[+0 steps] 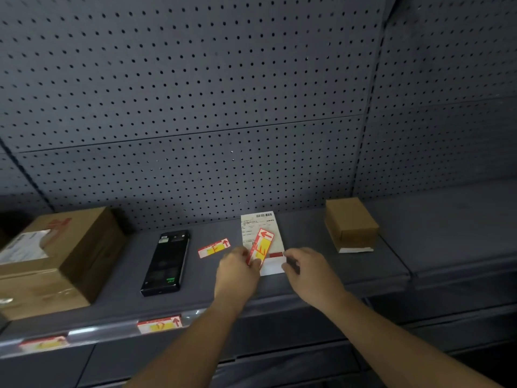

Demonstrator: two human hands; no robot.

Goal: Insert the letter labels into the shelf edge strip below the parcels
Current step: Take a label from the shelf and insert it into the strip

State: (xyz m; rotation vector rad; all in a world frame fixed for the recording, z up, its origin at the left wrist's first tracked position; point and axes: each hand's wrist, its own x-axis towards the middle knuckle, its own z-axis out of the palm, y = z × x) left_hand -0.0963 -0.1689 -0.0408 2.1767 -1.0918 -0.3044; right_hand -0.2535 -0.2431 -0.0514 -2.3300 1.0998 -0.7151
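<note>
Grey pegboard backs a dark grey shelf that carries a few parcels. Using the white parcel with the barcode at mid-shelf as the landmark: a black box lies well to its left, and further left a big brown carton runs out of view at the edge. A small brown carton stands to its right, near the pegboard.

The left hand reaches over the near end of the white parcel, its fingers pinching the lower end of the label marked E. That label is a red-edged white slip with a yellow patch, a red letter and a red arrow at its far end; it slants across the parcel, and its lower tip is hidden by the fingers. The right hand is at the parcel's near right corner with fingers curled; something dark seems to sit under them, but I cannot tell what or whether they grip it.

A second label, F, lies flat on the shelf just left of the white parcel. In front and below, the shelf edge strip holds the D label, and further left another label whose letter is blurred by glare.
</note>
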